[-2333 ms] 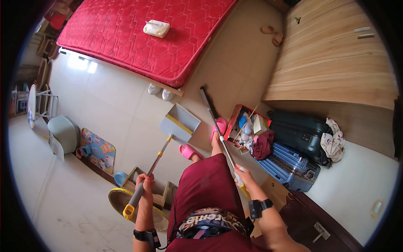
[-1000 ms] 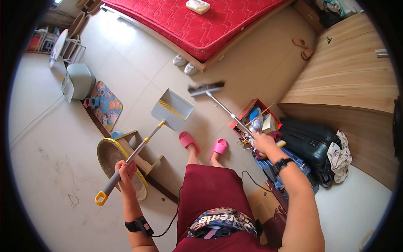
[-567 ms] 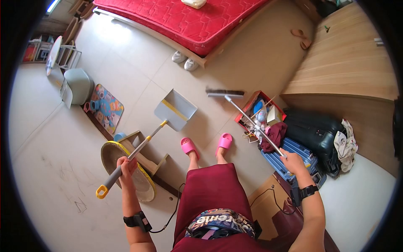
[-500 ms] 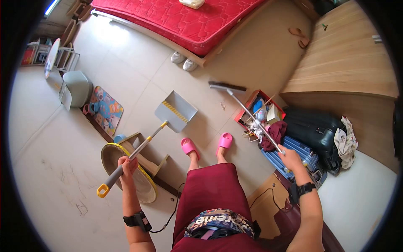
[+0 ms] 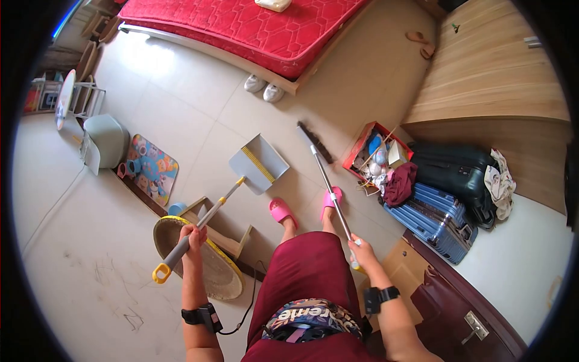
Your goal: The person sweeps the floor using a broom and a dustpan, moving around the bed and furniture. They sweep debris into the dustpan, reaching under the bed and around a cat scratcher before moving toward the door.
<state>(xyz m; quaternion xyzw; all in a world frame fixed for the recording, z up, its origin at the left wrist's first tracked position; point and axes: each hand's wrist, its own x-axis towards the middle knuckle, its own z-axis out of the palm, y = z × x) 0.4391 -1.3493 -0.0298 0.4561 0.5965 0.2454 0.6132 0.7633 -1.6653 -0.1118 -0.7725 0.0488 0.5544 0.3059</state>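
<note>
My left hand (image 5: 193, 237) is wrapped round the pole of a grey dustpan (image 5: 259, 164), just below its grey and yellow handle. The pan rests on the floor, its yellow comb teeth facing up. Closed on the lower end of a broom pole, my right hand (image 5: 362, 250) is in front of my right thigh. The broom (image 5: 315, 143) has its dark bristles on the floor, right of the dustpan and left of a red box (image 5: 354, 158). Two pink slippers (image 5: 282, 211) are on my feet, between the dustpan and my dark red skirt.
A red mattress (image 5: 241, 30) lies at the top, with white shoes (image 5: 272, 93) under its corner. Black and blue suitcases (image 5: 431, 220) stand right, by a wooden cabinet (image 5: 482, 72). A yellow-rimmed round object (image 5: 217, 274), a colourful mat (image 5: 158, 172) and a grey bin (image 5: 107, 140) are left.
The broom head has turned from lying crosswise to slanting down to the right. My right hand has moved left and down, nearer my body. The dustpan remains in my left hand.
</note>
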